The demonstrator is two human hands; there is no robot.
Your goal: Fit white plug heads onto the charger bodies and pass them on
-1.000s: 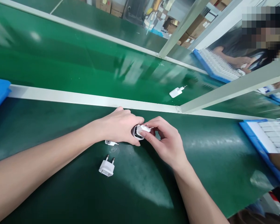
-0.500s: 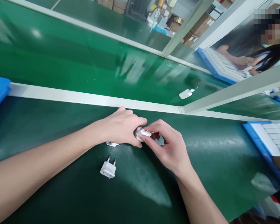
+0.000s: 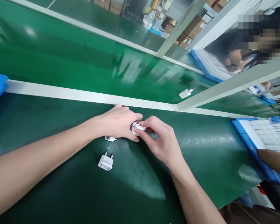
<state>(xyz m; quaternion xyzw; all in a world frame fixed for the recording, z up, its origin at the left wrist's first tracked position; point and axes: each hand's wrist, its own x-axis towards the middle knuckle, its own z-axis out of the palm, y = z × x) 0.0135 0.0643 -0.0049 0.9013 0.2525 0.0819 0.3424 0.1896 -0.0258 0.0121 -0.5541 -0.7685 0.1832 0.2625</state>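
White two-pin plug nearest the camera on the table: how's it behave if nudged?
The white plug is probably stiff: body and pins look straight-edged, unbent. Its blocky shape and projecting pins should resist rolling. The green table looks glossy, so it may slide fairly easily.

Your bench (image 3: 200, 161) is dark green with a glossy sheen, and you've got a white plug (image 3: 105, 162) lying on it right in front of you, two prongs pointing away, plus a second white piece (image 3: 110, 138) just beyond it, partly hidden. Over to your right there's a blue tray (image 3: 244, 133) of white parts (image 3: 266, 130), with some clear plastic (image 3: 249, 174) near it. Past the pale rail (image 3: 95, 96), your brighter green strip (image 3: 79, 68) has a lone white charger (image 3: 185, 93) on it, prongs to the right.
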